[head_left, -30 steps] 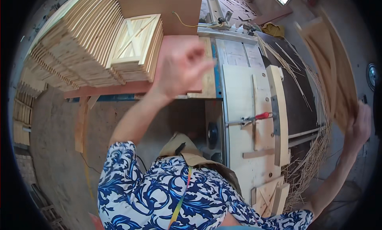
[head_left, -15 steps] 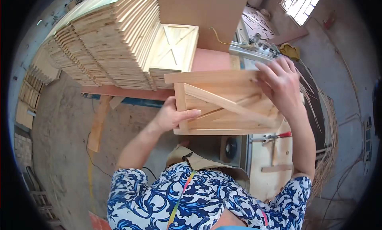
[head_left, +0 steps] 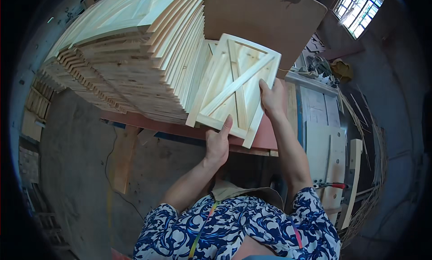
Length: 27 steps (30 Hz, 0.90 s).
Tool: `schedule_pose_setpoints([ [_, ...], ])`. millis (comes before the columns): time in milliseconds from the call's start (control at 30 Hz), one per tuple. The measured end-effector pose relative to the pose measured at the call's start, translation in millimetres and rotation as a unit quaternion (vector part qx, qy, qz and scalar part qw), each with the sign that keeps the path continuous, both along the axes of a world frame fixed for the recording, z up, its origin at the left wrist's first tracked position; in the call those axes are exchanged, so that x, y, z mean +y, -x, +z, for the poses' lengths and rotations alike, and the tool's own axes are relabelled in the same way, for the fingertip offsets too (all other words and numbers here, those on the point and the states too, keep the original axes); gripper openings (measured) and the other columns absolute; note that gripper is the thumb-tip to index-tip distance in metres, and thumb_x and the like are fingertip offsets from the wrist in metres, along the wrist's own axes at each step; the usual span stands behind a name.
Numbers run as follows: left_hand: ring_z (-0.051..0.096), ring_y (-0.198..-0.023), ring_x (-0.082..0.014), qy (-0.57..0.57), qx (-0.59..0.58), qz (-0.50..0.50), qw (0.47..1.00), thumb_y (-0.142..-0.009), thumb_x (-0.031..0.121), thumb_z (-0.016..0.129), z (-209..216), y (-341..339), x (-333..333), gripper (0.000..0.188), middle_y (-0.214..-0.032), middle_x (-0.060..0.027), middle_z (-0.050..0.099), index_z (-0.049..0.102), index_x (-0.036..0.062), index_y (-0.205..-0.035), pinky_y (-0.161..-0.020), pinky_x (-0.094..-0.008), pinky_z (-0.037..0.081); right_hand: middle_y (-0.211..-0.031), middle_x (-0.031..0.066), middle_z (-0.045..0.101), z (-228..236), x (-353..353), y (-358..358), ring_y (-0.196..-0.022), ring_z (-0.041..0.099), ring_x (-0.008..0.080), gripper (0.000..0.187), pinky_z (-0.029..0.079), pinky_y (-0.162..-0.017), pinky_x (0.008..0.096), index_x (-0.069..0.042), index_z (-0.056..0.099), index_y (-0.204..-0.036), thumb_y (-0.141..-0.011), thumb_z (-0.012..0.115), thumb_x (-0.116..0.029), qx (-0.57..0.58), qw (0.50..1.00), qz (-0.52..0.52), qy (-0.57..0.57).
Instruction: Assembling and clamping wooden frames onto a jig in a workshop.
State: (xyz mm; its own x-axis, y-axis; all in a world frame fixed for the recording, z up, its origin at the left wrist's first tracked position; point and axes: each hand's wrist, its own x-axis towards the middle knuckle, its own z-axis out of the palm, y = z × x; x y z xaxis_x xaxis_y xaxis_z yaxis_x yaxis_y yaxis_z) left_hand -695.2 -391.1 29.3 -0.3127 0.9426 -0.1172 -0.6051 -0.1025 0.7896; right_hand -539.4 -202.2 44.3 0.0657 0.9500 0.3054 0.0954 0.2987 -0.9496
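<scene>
Between my hands is a pale wooden panel [head_left: 218,85] with a raised frame and crossed diagonal slats, tilted above the near edge of the reddish table. My left hand [head_left: 218,145] grips its lower rail, thumb on top and fingers underneath. My right hand [head_left: 273,99] holds its right side, thumb over the frame. Just left of it rises a tall stack of similar panels [head_left: 135,64], their ends forming a stepped edge. Part of another panel behind the held one is hidden by it.
A brown upright board [head_left: 261,17] stands behind the table [head_left: 180,133]. To the right is a metal-topped machine bench [head_left: 315,102] with a red-handled clamp [head_left: 335,185] near it. A loose plank [head_left: 125,161] leans below the table, and thin wood strips [head_left: 369,206] lie at far right.
The panel has moved from in front of me forward to the table beside the stack, turning from lengthwise across to pointing away. Both hands have shifted their grip along it.
</scene>
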Motion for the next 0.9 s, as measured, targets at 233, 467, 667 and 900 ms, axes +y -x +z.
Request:
schedule_pose_setpoints([
  [233,0.078,-0.079,-0.0244,0.107,0.09,-0.129,0.982,-0.114,0.031,0.055,7,53,20,0.036,-0.098,-0.0198,0.074,0.06,-0.0049,-0.108,-0.068,-0.0343,0.067,-0.107,0.0244,0.077,-6,77,34,-0.102,0.075,0.0383,0.038,0.057,-0.092,0.0444,0.006,0.07,-0.116,-0.093,0.074,-0.024,-0.148,0.988,-0.024,0.032],
  [467,0.076,-0.067,-0.0232,0.144,0.159,-0.123,0.969,-0.115,0.034,0.05,9,66,34,0.04,-0.087,-0.0172,0.074,0.061,-0.0043,-0.108,-0.057,-0.0324,0.064,-0.117,0.0281,0.074,4,88,44,-0.111,0.071,0.0411,0.044,0.055,-0.099,0.0493,0.005,0.069,-0.12,-0.095,0.071,-0.031,-0.285,0.958,-0.014,0.008],
  [667,0.075,-0.066,-0.0202,0.142,0.24,-0.073,0.957,-0.117,0.035,0.046,10,64,28,0.043,-0.085,-0.0139,0.074,0.063,-0.002,-0.105,-0.057,-0.0296,0.062,-0.123,0.0311,0.064,-19,45,10,-0.124,0.059,0.0445,0.062,0.047,-0.106,0.0547,0.005,0.058,-0.14,-0.105,0.061,-0.045,-0.284,0.954,-0.03,-0.092],
  [900,0.074,-0.078,-0.015,-0.073,0.295,-0.484,0.821,-0.108,0.014,0.064,85,-129,-25,0.018,-0.091,-0.0108,0.075,0.069,-0.0021,-0.113,-0.071,-0.0289,0.061,-0.099,0.0261,0.071,-63,-230,-154,-0.092,0.069,0.0428,0.036,0.054,-0.081,0.052,0.0,0.071,-0.111,-0.106,0.058,-0.034,-0.139,0.967,0.125,0.173],
])
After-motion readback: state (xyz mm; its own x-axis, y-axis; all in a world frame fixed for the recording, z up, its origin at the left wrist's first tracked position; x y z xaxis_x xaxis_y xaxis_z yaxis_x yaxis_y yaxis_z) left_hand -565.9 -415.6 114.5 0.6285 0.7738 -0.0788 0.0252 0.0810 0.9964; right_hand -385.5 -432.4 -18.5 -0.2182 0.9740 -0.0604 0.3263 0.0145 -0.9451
